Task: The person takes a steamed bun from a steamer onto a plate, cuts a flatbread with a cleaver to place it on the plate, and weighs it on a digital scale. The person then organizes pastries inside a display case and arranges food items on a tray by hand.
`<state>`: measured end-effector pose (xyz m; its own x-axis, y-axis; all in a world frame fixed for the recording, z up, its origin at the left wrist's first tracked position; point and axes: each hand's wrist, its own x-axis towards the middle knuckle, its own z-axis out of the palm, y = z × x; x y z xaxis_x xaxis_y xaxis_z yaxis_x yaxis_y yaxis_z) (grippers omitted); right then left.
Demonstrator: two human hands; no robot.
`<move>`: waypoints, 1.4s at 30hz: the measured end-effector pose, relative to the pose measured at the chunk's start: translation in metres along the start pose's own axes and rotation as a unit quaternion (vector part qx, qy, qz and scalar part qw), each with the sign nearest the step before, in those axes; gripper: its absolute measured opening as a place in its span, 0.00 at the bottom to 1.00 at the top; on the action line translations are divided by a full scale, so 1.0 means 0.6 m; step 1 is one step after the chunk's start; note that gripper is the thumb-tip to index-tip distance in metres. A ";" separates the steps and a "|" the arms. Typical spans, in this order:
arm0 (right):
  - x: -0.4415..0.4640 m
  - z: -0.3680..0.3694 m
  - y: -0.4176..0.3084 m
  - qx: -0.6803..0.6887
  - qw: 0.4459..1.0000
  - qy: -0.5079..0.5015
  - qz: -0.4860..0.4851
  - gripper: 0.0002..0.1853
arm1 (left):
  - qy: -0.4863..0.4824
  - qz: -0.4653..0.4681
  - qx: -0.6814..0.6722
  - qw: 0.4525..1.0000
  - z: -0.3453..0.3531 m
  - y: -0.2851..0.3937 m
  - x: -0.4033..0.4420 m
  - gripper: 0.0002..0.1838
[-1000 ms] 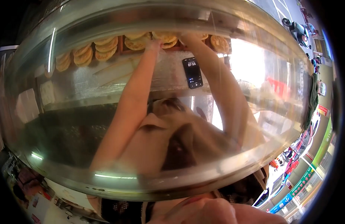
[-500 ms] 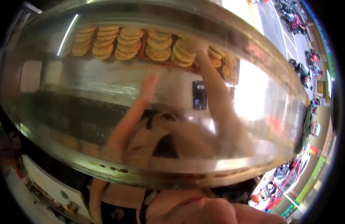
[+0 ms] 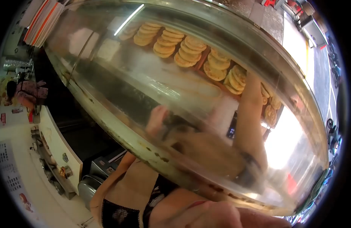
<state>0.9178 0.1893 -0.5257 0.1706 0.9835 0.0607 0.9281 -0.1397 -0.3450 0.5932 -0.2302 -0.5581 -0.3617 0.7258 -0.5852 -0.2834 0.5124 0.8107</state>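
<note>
"Where are the flatbreads (image 3: 187,54)?"

"They lie in overlapping rows in a reddish-brown tray (image 3: 200,67), seen through a clear cover (image 3: 139,142). The overlap probably saves room."

"What's reaching in?"

"The right hand (image 3: 254,77), just beside a stack, mostly lost in haze; I can't tell whether it grasps one. The left hand (image 3: 158,114) hangs well apart, nothing visible in it, too blurred to say if clenched; perhaps it's simply out of the way."

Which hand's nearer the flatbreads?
Right. The right hand is up at the flatbreads; its grip can't be made out. The left hand is well apart from them, nearer the person's torso.
</note>
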 end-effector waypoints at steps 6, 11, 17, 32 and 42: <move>-0.024 -0.017 0.017 0.040 0.998 0.033 0.024 0.13 | -0.068 -0.041 -0.021 0.997 0.058 0.043 0.046 0.14; -0.073 -0.035 0.028 0.080 0.994 0.063 0.048 0.13 | -0.112 -0.036 -0.039 0.992 0.108 0.048 0.073 0.13; -0.125 -0.024 -0.021 0.126 0.988 0.085 0.019 0.13 | -0.106 -0.079 -0.032 0.991 0.103 0.058 0.091 0.13; -0.074 0.099 -0.200 0.016 0.999 0.008 -0.042 0.12 | -0.049 0.019 0.046 0.998 -0.055 0.048 0.085 0.14; -0.081 0.101 -0.229 0.024 0.998 0.026 -0.046 0.12 | -0.012 0.053 0.107 0.993 -0.105 0.026 0.105 0.14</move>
<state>0.7621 0.1678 -0.5378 0.1030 0.9846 0.1415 0.9239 -0.0419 -0.3804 0.5104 -0.2055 -0.5837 -0.3580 0.7897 -0.4982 -0.0492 0.5168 0.8547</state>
